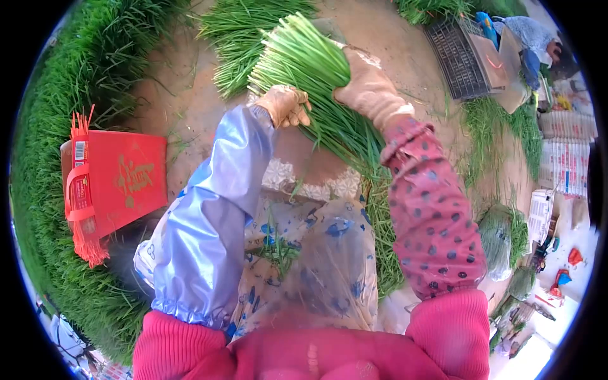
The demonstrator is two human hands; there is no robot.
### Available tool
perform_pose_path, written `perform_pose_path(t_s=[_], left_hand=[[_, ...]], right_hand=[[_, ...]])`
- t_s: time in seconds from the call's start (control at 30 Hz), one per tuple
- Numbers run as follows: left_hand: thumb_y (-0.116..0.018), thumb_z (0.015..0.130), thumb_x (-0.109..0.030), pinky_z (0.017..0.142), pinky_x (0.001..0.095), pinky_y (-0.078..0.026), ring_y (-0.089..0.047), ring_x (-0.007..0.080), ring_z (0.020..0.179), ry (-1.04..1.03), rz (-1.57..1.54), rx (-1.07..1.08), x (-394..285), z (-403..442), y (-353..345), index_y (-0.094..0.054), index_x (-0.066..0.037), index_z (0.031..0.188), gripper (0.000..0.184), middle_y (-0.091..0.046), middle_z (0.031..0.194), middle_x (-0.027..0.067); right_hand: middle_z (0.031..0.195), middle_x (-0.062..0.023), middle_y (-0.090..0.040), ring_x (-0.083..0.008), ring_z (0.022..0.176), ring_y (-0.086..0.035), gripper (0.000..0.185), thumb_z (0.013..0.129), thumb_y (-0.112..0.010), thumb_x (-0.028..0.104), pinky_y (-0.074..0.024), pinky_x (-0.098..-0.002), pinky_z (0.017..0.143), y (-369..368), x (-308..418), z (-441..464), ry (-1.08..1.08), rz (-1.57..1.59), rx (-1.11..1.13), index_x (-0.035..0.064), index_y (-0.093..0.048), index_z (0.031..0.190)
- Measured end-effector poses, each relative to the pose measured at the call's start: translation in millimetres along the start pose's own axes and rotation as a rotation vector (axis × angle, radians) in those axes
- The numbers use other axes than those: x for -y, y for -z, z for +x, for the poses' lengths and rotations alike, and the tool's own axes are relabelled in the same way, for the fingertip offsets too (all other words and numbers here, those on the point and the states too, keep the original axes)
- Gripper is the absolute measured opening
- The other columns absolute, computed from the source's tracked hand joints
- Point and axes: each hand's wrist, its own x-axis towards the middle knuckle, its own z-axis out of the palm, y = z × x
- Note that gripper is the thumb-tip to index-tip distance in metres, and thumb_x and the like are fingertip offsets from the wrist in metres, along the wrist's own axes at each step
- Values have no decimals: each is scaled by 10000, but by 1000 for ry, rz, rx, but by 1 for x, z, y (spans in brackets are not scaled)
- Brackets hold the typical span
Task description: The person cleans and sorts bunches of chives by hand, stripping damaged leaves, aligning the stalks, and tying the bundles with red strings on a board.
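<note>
Tan-gloved R hand [370, 88], below a pinkish-red sleeve w/ dark dots, has its fingers closed around the thick bundle of long green stalks [310, 54]. The bundle sits btwn the two hands; its pale ends point up and left of the R fingers, and its darker leaves trail down past them toward the dotted sleeve. Tan-gloved L hand [283, 106], w/ a shiny lavender sleeve [212, 202], is at the bundle's L edge, fingers curled in; can't tell if they pinch any stalks.

Beyond the L fingers, a loose green heap of stalks [231, 60] lies on the brown surface [158, 95]. Well L of those fingers: a red container w/ gold marking [142, 177], a bunch of thin red strips [80, 183] at its side. Well R of the R fingers: a black plastic crate [453, 57], w/ another person [532, 35] past it. Nearer the body than both hands is a translucent apron w/ blue prints [342, 253].
</note>
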Motion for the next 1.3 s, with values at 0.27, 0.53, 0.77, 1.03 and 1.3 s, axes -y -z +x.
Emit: perform_pose_path(t_s=[0.27,0.53,0.77,1.03,1.3], left_hand=[[-537,960,-242,383,236,-391,-555,130,446,-215,-309,286,12,-27,64,-622,-25,885,245,-645,648,81],[-623,914,-234,468,236,-494,-658,168,598,-373,-140,428,-14,-127,111,-629,-18,916,217,-678,809,89],[-678,777,-211,876,394,-491,-618,290,1034,368,1631,862,94,-154,22,-614,-97,1149,395,-628,1155,107],[-711,722,-144,1073,493,-327,-370,286,1345,-631,1634,-327,15,-90,1,-295,-138,1460,846,-411,1431,126],[-814,621,-161,1162,528,-126,-203,245,1447,-978,1654,-681,14,17,-1,-82,-169,1531,1168,-237,1551,65]], right_hand=[[1284,-190,-559,-341,1194,-544,775,727,-765,298,-450,-406,990,-62,7,37,-66,-180,183,114,-378,1372],[1365,-206,-495,-338,1268,-481,881,739,-768,297,-386,-380,1062,-55,5,43,-90,-95,231,97,-299,1458],[1223,-188,-595,-341,1164,-563,705,718,-781,273,-460,-398,972,-61,2,40,-48,-123,121,86,-433,1302],[1199,-231,-595,-363,1122,-580,834,684,-747,230,-459,-392,963,-34,8,30,-17,-97,175,89,-361,1410],[1195,-209,-582,-366,1138,-552,705,685,-746,186,-456,-419,955,-37,4,21,61,-227,139,32,-458,1311]])
